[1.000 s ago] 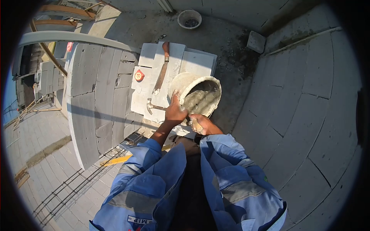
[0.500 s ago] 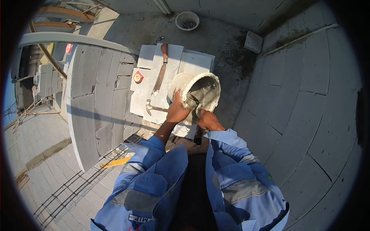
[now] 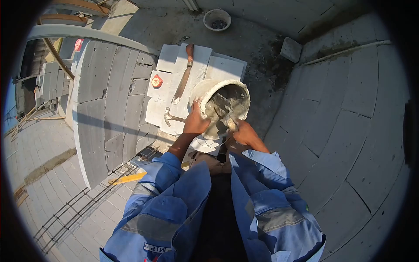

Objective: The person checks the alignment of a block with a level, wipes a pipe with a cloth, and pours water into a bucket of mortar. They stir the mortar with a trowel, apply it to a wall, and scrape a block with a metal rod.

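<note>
1. On my feed, the blocks (image 3: 224,67) make the largest thing near the hands: a pale, flat-topped stack in the upper middle of the frame.

2. The bucket (image 3: 201,88) lies tipped at the centre of the frame, over the lower right part of the blocks. I read its long axis as running from the upper left, where the closed end points, toward the lower right, where the mouth opens. It looks pale and crusted, its rim thick and ragged with dried grey.

3. Inside I see mortar (image 3: 212,109), grey, wet-looking and lumpy, spread along the lower wall; sun catches part of it and shade covers the rest. It lies above and between my two hands as the frame shows them.

4. My left hand (image 3: 196,122) is nearer the bucket's body, fingers wrapped on the left of the rim. My right hand (image 3: 246,133) is at the mouth's lower right edge, fingers bent in at something smeared with mortar; I cannot tell whether they grip it.

5. Left of the bucket lie the knife (image 3: 184,75), slanting; the hammer (image 3: 175,118), its handle end hidden by my left hand; and, smallest, the red tape (image 3: 157,81).
</note>
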Tool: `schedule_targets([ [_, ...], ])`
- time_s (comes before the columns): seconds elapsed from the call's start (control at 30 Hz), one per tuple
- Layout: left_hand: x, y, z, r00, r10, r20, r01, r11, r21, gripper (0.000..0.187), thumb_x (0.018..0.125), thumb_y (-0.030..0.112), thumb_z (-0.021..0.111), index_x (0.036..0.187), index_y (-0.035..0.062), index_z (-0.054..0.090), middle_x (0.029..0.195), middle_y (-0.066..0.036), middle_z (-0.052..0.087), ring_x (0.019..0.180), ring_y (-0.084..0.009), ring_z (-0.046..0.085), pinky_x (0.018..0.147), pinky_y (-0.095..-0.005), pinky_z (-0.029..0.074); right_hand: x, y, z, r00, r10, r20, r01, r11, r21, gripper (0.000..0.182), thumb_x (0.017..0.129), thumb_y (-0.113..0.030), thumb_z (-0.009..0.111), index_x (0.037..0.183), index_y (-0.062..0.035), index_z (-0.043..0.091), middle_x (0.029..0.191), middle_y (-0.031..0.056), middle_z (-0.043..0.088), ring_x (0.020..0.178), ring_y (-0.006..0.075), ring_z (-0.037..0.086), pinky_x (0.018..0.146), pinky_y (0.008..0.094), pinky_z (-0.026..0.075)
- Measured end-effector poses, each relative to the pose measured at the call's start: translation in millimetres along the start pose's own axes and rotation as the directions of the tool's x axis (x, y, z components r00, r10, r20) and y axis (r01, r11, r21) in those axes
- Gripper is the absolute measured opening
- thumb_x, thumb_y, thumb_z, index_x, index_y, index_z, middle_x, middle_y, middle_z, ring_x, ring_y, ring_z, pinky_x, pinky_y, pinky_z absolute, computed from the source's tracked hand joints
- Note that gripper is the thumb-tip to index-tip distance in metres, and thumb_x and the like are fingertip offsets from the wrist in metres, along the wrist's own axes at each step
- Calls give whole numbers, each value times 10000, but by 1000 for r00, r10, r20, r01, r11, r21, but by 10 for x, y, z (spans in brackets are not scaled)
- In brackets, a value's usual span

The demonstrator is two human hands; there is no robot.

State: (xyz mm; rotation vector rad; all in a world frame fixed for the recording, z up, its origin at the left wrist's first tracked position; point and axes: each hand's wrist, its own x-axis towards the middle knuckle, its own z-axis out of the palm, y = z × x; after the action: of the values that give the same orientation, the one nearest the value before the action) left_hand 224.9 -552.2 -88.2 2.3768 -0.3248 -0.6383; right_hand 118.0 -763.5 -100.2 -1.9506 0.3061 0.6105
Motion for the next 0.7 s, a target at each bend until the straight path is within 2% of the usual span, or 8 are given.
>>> schedule_targets([
  [0.1, -58, 85, -3, 999, -29, -14, 30, 999, 17, 863, 723, 171, 688, 1447, -1, 251, 1474, -313, 329, 1205, -495, 497, 981, -486, 457, 297, 33, -270, 987, 159, 2, -151, 942, -300, 457, 799, -169, 671, 1193, 43, 580, 1009, 246, 696, 913, 369, 691, 780, 433, 534],
  [0.17, -98, 65, 37, 999, 13, -44, -12, 1000, 18, 860, 723, 194, 670, 1444, -1, 244, 1483, -311, 316, 1097, -506, 560, 914, -524, 482, 490, 374, -72, 988, 143, 54, -142, 990, -27, 389, 816, -162, 655, 1153, 25, 604, 866, 185, 708, 776, 313, 695, 700, 427, 538],
  [0.2, -112, 230, -68, 960, -251, 122, 250, 968, 21, 898, 711, 185, 678, 1462, 0, 222, 1492, -312, 302, 1081, -506, 570, 903, -528, 485, 524, 448, 128, 962, 234, 139, -262, 934, 241, 324, 831, -175, 651, 1107, -7, 623, 807, 149, 694, 677, 276, 667, 629, 412, 536],
  [0.3, -176, 204, -18, 988, -154, 1, 154, 988, -27, 821, 695, 191, 682, 1385, -9, 284, 1432, -303, 366, 1027, -512, 588, 854, -553, 483, 459, 576, 460, 683, 220, 696, -728, 135, 672, 171, 883, -199, 616, 1002, -84, 575, 694, 61, 587, 470, 181, 544, 409, 333, 453],
  [0.43, -123, 168, -4, 988, -147, 36, 148, 988, -32, 810, 707, 182, 663, 1394, -10, 279, 1450, -315, 344, 1027, -517, 586, 847, -553, 487, 497, 303, 544, 595, 231, 769, -800, 89, 593, 217, 869, -208, 651, 1020, -74, 572, 655, 44, 565, 465, 160, 531, 397, 320, 438],
  [0.57, -55, 255, -141, 973, -207, 99, 209, 978, -11, 839, 712, 167, 673, 1429, -10, 276, 1445, -308, 368, 1074, -502, 579, 890, -519, 490, 281, -163, -85, 896, 149, 418, -356, 802, 479, 273, 831, -187, 698, 1050, -35, 640, 739, 87, 643, 554, 199, 608, 490, 340, 494],
  [0.63, -61, 207, -122, 986, -161, 32, 161, 987, 2, 866, 708, 170, 697, 1441, -6, 270, 1462, -305, 352, 1104, -494, 572, 921, -501, 482, 345, 49, -124, 980, -198, 4, 198, 980, 12, 372, 801, -234, 723, 1076, 1, 634, 854, 164, 697, 774, 304, 695, 679, 411, 553],
  [0.7, -52, 126, -97, 994, -112, -4, 112, 994, 7, 858, 723, 178, 722, 1428, -20, 275, 1444, -307, 381, 1151, -479, 550, 951, -488, 469, 319, -178, -200, 999, 43, 10, -40, 972, -231, 409, 787, -244, 725, 1089, 14, 630, 926, 196, 696, 890, 341, 681, 773, 424, 538],
])
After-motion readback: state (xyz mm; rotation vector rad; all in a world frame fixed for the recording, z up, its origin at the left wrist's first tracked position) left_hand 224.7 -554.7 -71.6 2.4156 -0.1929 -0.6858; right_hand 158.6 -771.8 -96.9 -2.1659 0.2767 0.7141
